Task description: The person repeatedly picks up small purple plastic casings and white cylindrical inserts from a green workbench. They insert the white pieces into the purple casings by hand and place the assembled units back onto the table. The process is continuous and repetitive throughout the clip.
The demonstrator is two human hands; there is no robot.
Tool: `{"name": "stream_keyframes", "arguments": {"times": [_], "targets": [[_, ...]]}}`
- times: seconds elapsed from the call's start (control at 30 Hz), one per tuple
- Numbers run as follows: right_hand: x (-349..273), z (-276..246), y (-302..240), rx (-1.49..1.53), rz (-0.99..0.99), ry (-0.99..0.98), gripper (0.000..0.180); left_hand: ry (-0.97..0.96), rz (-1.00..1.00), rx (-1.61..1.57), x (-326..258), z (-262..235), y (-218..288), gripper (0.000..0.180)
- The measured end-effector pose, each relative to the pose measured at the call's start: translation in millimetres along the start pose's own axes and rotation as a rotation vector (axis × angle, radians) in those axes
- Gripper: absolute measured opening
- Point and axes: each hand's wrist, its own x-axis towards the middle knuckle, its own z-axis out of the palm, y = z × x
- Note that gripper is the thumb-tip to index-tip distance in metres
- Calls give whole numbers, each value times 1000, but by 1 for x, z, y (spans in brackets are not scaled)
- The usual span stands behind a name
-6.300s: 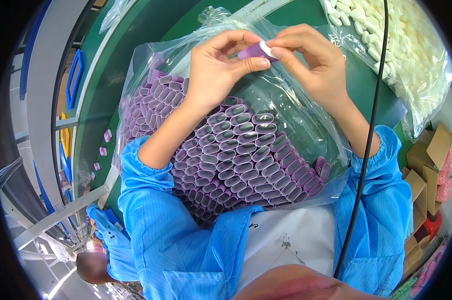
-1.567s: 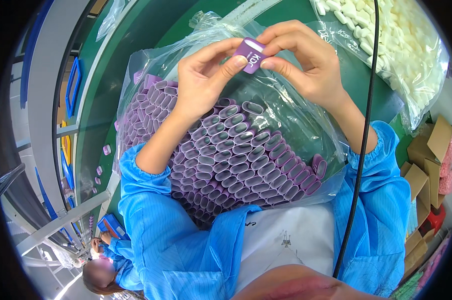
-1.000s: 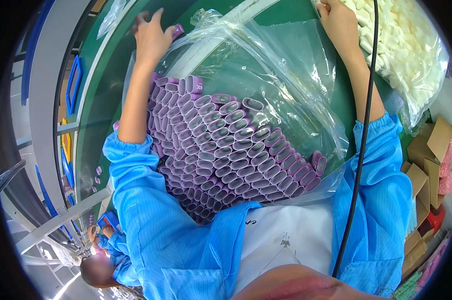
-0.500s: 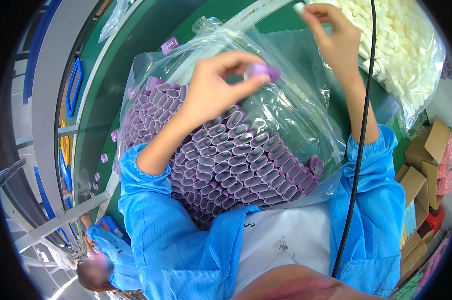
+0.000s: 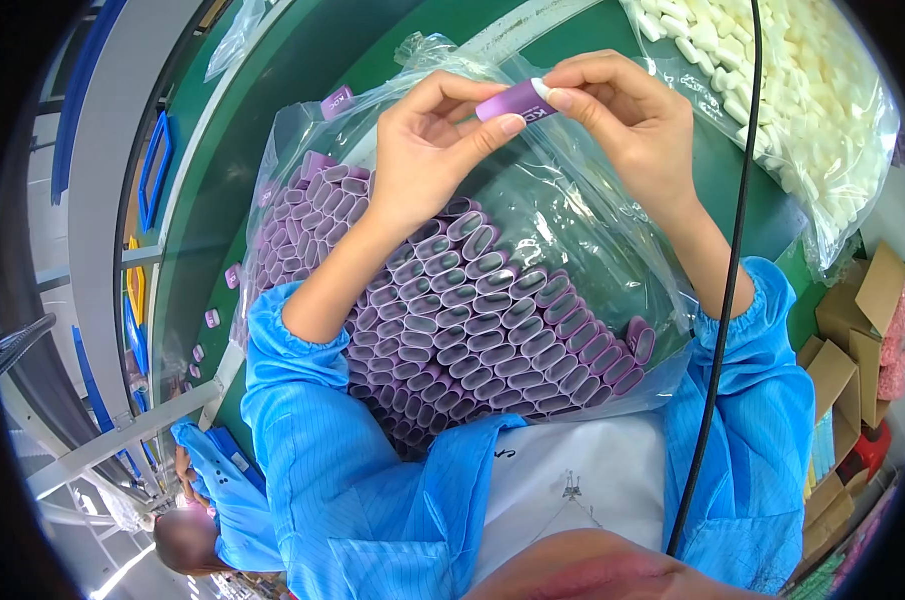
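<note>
My left hand pinches a purple oval tube between thumb and fingers, above the far side of a clear plastic bag. At the tube's right end my right hand holds a small white piece, its tip against or just inside the tube's opening; the fingers hide how deep it sits. Below my hands, many hollow purple tubes stand packed together in the bag, open ends up. To the right of my right hand lies a bag of cream-white pieces.
A black cable hangs down past my right forearm. One purple tube lies beyond the bag on the green surface, and several lie to the left. Open cardboard boxes stand at the right. Another person is at the lower left.
My right hand has come down and left from the bag of white pieces, bringing a white piece to the tube. The left hand has turned the tube, with its end toward the right hand.
</note>
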Motion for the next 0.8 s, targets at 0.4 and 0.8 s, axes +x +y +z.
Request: {"name": "stream_keyframes", "arguments": {"times": [0.4, 0.8], "targets": [[-2, -5, 6, -298, -370, -70, 10, -13, -199, -567, -6, 2, -6, 18], [-10, -1, -5, 275, 38, -87, 12, -5, 50, -115, -7, 2, 5, 23]]}}
